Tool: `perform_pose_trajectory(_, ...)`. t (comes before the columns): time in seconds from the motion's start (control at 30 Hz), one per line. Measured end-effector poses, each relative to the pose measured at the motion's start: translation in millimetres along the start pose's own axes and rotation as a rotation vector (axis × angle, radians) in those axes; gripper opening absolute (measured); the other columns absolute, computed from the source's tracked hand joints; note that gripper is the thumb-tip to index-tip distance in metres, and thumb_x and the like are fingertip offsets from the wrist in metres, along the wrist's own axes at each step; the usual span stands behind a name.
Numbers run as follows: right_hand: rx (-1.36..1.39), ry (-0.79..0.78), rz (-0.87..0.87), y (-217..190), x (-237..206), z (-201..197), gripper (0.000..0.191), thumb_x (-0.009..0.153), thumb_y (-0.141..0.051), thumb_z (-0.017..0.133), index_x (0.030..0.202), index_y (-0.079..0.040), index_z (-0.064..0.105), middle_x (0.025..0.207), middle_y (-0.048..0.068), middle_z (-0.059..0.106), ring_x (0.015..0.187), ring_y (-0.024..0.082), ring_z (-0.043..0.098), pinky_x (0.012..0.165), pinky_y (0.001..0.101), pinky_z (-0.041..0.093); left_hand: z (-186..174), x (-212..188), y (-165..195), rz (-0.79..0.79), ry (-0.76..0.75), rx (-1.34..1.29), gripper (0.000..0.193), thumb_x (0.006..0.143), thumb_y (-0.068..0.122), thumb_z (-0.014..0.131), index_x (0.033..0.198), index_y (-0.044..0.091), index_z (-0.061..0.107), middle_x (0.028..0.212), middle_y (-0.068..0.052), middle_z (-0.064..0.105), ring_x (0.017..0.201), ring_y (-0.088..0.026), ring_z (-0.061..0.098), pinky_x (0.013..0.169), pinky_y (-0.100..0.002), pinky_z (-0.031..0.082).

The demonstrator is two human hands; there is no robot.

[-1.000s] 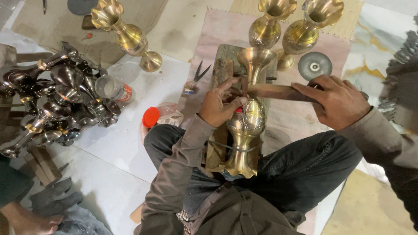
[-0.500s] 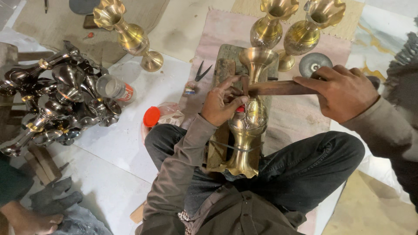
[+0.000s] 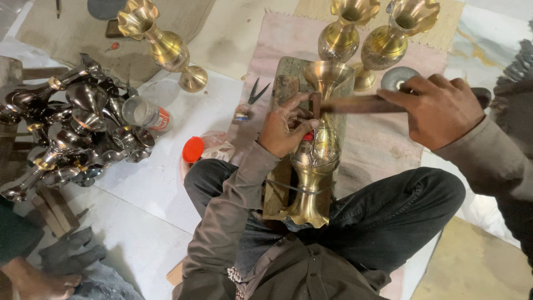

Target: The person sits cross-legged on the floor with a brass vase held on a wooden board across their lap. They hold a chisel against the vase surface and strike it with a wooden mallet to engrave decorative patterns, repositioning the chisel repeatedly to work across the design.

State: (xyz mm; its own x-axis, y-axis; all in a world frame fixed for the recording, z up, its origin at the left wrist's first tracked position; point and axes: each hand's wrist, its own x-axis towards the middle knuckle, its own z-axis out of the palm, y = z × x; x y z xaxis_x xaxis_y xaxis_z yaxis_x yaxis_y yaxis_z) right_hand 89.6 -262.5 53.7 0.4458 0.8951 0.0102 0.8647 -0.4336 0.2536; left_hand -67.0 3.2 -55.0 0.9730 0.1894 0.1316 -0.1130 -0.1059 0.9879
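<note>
One brass vase [image 3: 314, 166] lies on its side on a wooden block [image 3: 283, 105] across the person's lap, likely heavy, rigid and slippery, best held at its neck. Left hand [image 3: 286, 130] pinches a small chisel against it; right hand [image 3: 438, 108] grips a hammer [image 3: 355, 104]. Finished vases [image 3: 383, 39] stand beyond.

You have one view only, from the camera on your head, so no second view shares any part of the scene. It looks steeply down over your chest and your crossed legs in dark trousers [image 3: 388, 222], which fill the near edge. It sits close: your left hand [image 3: 286, 130] and right hand [image 3: 441, 111] lie around the middle of the frame, over the brass vase [image 3: 316, 166] laid across your lap. Facing away from you, the view reaches far to two upright brass vases [image 3: 369, 36] on a mat. The pile of dark metal vases [image 3: 72, 128] is at the left.
</note>
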Motion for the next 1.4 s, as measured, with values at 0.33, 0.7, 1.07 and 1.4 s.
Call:
perform_pose_trajectory(0.33, 0.317, 0.144, -0.047, 16.4, 29.9, -21.8, 0.076, 0.084, 0.0, 0.064, 0.154, -0.027, 0.057, 0.105, 0.015, 0.063, 0.087, 0.034, 0.065, 0.077, 0.0461, 0.059, 5.5, -0.3, -1.8, -0.006, 0.125, 0.159, 0.064, 0.089, 0.014, 0.083, 0.144, -0.002, 0.053, 0.127, -0.02, 0.069, 0.113, -0.025, 0.07, 0.091, -0.037, 0.063)
perform_pose_trajectory(0.7, -0.011, 0.193, -0.157, 8.7, 47.2, -39.7, 0.075, 0.078, -0.012, 0.07, 0.149, -0.032, 0.056, 0.122, 0.01, 0.063, 0.097, 0.032, 0.067, 0.082, 0.0478, 0.059, 28.9, -26.2, 21.2, -0.058, 0.385, 0.17, 0.059, 0.089, 0.008, 0.077, 0.143, -0.001, 0.054, 0.103, -0.018, 0.078, 0.088, -0.021, 0.079, 0.074, -0.031, 0.065)
perform_pose_trajectory(1.07, -0.055, 0.236, -0.133, 5.8, 37.3, -40.7, 0.072, 0.089, -0.014, 0.073, 0.155, -0.032, 0.052, 0.126, 0.014, 0.064, 0.109, 0.033, 0.068, 0.084, 0.0495, 0.06, 35.8, -30.5, 31.0, -0.104, 0.435, 0.198, 0.053, 0.088, 0.007, 0.074, 0.139, 0.005, 0.059, 0.096, -0.014, 0.08, 0.078, -0.02, 0.081, 0.066, -0.031, 0.065)
perform_pose_trajectory(1.4, 0.171, 0.189, -0.03, 11.9, -3.6, -35.9, 0.07, 0.085, -0.006, 0.067, 0.151, -0.024, 0.055, 0.116, 0.012, 0.066, 0.092, 0.031, 0.069, 0.077, 0.0443, 0.059, 11.0, -3.0, -1.8, 0.008, 0.077, 0.221, 0.056, 0.089, 0.013, 0.078, 0.142, 0.007, 0.058, 0.134, -0.015, 0.071, 0.105, -0.021, 0.076, 0.094, -0.037, 0.065)
